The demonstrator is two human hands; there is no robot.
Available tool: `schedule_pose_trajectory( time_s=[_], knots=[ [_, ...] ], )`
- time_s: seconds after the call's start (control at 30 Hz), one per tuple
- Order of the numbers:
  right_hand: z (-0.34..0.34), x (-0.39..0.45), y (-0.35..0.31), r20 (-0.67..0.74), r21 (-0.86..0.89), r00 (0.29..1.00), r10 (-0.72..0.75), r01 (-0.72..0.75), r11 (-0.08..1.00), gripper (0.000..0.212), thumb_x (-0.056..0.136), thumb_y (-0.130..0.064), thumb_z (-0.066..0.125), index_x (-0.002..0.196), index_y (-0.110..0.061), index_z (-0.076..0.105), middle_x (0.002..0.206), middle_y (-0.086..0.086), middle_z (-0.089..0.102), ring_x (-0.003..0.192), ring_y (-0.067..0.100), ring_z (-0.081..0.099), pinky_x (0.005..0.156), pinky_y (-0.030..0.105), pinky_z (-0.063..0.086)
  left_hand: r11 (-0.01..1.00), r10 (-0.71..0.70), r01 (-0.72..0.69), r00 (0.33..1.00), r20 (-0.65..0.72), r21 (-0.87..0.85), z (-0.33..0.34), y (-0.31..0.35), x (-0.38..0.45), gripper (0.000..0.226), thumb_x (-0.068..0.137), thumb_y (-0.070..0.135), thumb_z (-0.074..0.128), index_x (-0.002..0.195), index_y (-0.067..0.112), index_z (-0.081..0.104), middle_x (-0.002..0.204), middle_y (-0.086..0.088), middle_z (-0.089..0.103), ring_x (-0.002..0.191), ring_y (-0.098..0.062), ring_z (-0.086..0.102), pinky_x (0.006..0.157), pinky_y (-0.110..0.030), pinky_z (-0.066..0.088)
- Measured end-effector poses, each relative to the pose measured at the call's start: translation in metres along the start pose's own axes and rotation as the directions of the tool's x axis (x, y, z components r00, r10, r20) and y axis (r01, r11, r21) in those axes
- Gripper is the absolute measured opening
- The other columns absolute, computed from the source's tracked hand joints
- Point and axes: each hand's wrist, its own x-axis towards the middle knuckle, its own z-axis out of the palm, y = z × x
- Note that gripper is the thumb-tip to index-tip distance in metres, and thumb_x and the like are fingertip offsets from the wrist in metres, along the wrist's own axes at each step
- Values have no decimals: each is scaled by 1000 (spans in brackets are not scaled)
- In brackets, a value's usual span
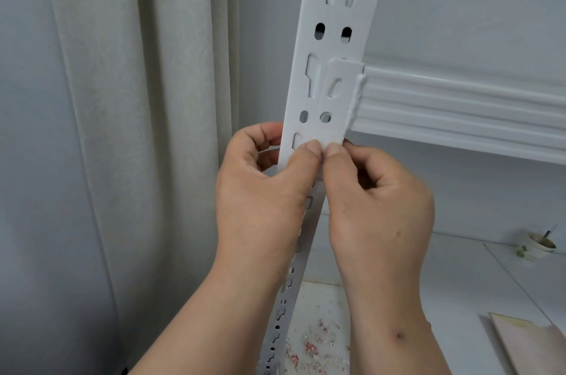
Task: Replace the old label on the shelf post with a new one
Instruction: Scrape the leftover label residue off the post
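Note:
The white slotted shelf post (333, 16) runs down the middle of the view. A white label (332, 129) lies over its front, and the slot shapes show through it. My left hand (269, 191) grips the post from the left, fingers curled behind its edge and thumb tip on the label's lower edge. My right hand (379, 206) comes from the right; its thumb sits beside the left thumb on that edge, and a fingertip shows behind the post's right edge, pinching there. The post below the thumbs is partly hidden by both hands.
A white ribbed shelf beam (459, 108) joins the post on the right. A pale curtain (122, 129) hangs at the left. Below, the lower shelf board (459, 267) carries torn label scraps (315, 344), a small cup with a brush (540, 241) and a pinkish sheet (526, 344).

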Motion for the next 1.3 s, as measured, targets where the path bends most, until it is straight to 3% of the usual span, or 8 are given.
schedule_pose_trajectory(
  time_s=[0.1,0.33,0.57,0.73,0.87,1.03,1.23,1.3],
  knots=[
    [0,-2,-1,8,14,1000,17,-17,1000,16,82,-37,64,86,-26,76,70,-9,67,57,0,56,52,6,39,1000,-5,5,1000,1,8,-1,1,-1,28,68,27,76,95,29,65,97,1,75,86,-18,73,58,-22,55],
    [4,6,-11,-55,-20,998,-4,3,1000,33,81,-46,64,55,-26,59,43,-14,49,45,1,50,45,8,35,999,-47,46,997,-54,-16,8,7,3,26,73,35,82,87,25,63,74,3,70,61,-14,59,52,-28,49],
    [0,3,-6,-8,-48,1000,8,-8,999,23,78,-43,60,71,-24,71,52,-9,57,51,2,54,47,8,37,998,-65,65,997,-39,-1,6,9,1,20,76,26,80,89,24,64,81,-1,75,68,-18,67,56,-30,56],
    [0,6,-10,-4,-47,1000,4,-4,999,28,80,-45,60,61,-25,64,44,-15,52,45,1,51,43,8,35,997,-77,78,996,-48,16,9,13,1,25,76,32,80,91,22,64,78,0,72,64,-18,64,54,-31,55],
    [-2,5,-8,13,-49,1000,-3,4,999,24,81,-42,60,64,-25,68,47,-18,55,45,1,52,44,8,35,998,-70,70,997,-41,2,8,12,2,22,76,29,80,88,22,62,71,4,68,60,-12,60,50,-24,50],
    [-4,1,-9,46,-10,999,12,-12,1000,18,85,-34,62,74,-25,72,49,-20,57,42,-1,52,41,6,34,999,-49,50,998,-38,18,4,12,-2,21,78,20,78,94,21,64,86,-1,75,65,-8,66,51,-17,53],
    [0,6,-11,-1,-47,1000,-7,7,999,31,83,-46,61,59,-26,62,45,-19,54,44,1,51,44,8,34,998,-58,58,996,-64,-3,8,13,1,22,74,32,80,83,25,61,58,15,60,47,0,50,46,-16,41],
    [-1,6,-10,4,-60,1000,-13,14,998,30,83,-47,61,62,-26,65,48,-17,56,46,1,52,45,9,35,999,-53,53,997,-57,1,8,14,1,21,75,30,80,85,24,62,60,14,62,48,0,52,45,-16,42]
  ],
)
